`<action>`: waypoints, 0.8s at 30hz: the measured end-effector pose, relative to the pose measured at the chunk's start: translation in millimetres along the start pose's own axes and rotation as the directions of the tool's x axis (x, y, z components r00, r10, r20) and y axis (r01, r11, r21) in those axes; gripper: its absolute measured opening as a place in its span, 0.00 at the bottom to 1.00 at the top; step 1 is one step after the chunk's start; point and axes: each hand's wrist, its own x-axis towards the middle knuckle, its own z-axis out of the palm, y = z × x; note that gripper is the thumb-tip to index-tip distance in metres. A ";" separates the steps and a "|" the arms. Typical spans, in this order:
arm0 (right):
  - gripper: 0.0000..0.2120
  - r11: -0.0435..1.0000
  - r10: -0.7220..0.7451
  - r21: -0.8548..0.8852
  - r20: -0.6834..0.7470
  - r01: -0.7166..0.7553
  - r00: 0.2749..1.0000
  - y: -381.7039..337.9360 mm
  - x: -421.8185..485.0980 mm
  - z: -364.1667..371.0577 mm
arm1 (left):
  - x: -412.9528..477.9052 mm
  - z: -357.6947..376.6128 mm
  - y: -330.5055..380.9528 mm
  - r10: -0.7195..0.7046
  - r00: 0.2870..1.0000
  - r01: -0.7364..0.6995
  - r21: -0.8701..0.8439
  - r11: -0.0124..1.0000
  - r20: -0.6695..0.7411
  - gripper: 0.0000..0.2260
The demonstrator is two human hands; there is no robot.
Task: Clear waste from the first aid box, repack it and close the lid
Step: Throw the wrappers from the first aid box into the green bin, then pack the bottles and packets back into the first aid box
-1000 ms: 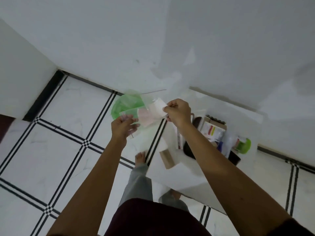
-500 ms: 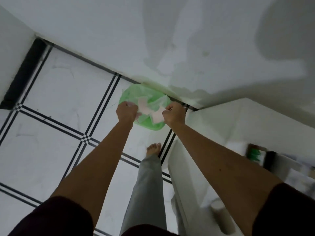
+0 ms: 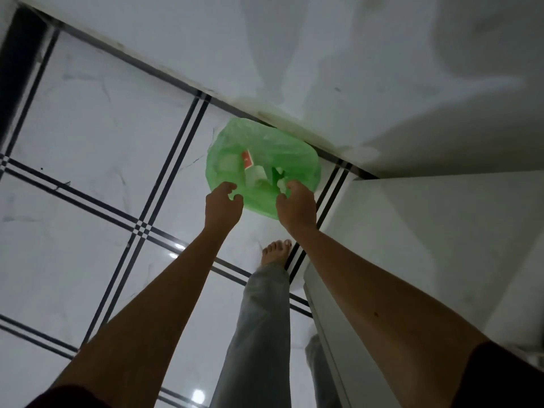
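Bin: a round container lined with a thin green plastic bag, standing on the floor against the foot of the wall, just beside the corner of a white table.
Waste: several scraps lie inside the bag; a pale folded paper near the middle, a whitish piece to its left, and a crumpled white bit by the near rim.
Red packet: a small red and white wrapper tilted among the scraps; it carries print, but the lettering is too small and blurred to read.
Left hand: held above the near left rim of the bin, fingers curled and spread apart, gripping nothing.
Right hand: held above the near right rim, fingers loosely curled and parted; the crumpled white bit lies just past the fingertips, and whether they touch it cannot be told.
Table: a plain white top at the right edge of the scene, its corner close to the bin.
First aid box: outside this view, so its place and its lid cannot be told.
Floor: glossy white tiles crossed by thin black double lines.
Foot: bare, planted between the bin and the table, under a grey trouser leg.
Wall: plain white, unmarked by any writing.
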 end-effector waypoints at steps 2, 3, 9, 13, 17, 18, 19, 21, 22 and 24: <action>0.10 0.995 -0.089 -0.038 -0.052 0.087 0.995 -0.8 -15.8 -9.3 | -17.0 -4.2 5.1 0.078 0.997 -0.077 0.034 0.996 -0.010 0.15; 0.10 0.991 -0.130 -0.054 -0.081 0.126 0.988 -2.9 -22.5 -13.2 | -23.8 -6.9 9.2 0.111 0.994 -0.110 0.048 0.993 -0.019 0.15; 0.13 0.977 -0.213 -0.059 -0.210 0.205 0.954 -18.9 -98.9 -98.2 | -115.8 -23.7 76.0 0.388 0.922 -0.387 0.123 0.914 0.020 0.16; 0.13 0.966 -0.256 -0.061 -0.297 0.250 0.920 -2.6 -168.6 -166.3 | -204.0 -27.9 122.3 0.555 0.831 -0.555 0.141 0.820 0.041 0.16; 0.13 0.948 -0.307 -0.036 -0.365 0.317 0.879 29.9 -234.9 -233.2 | -297.9 -18.6 159.9 0.632 0.774 -0.628 0.153 0.763 0.029 0.16; 0.13 0.938 -0.333 -0.034 -0.372 0.346 0.866 40.4 -252.6 -250.5 | -323.5 -14.3 167.6 0.647 0.761 -0.644 0.156 0.749 0.037 0.16; 0.13 0.929 -0.354 -0.034 -0.378 0.369 0.856 52.1 -270.0 -265.5 | -347.5 -8.4 172.0 0.663 0.747 -0.661 0.159 0.734 0.048 0.16; 0.13 0.914 -0.380 -0.024 -0.399 0.404 0.835 77.8 -300.7 -290.9 | -390.8 5.9 174.7 0.673 0.736 -0.674 0.166 0.720 0.072 0.16; 0.13 0.910 -0.384 -0.017 -0.408 0.414 0.828 92.0 -314.6 -301.9 | -410.3 15.1 174.2 0.671 0.736 -0.674 0.174 0.718 0.084 0.16; 0.12 0.903 -0.396 -0.022 -0.424 0.428 0.814 124.2 -340.0 -319.8 | -449.2 36.8 171.7 0.685 0.720 -0.691 0.196 0.696 0.110 0.15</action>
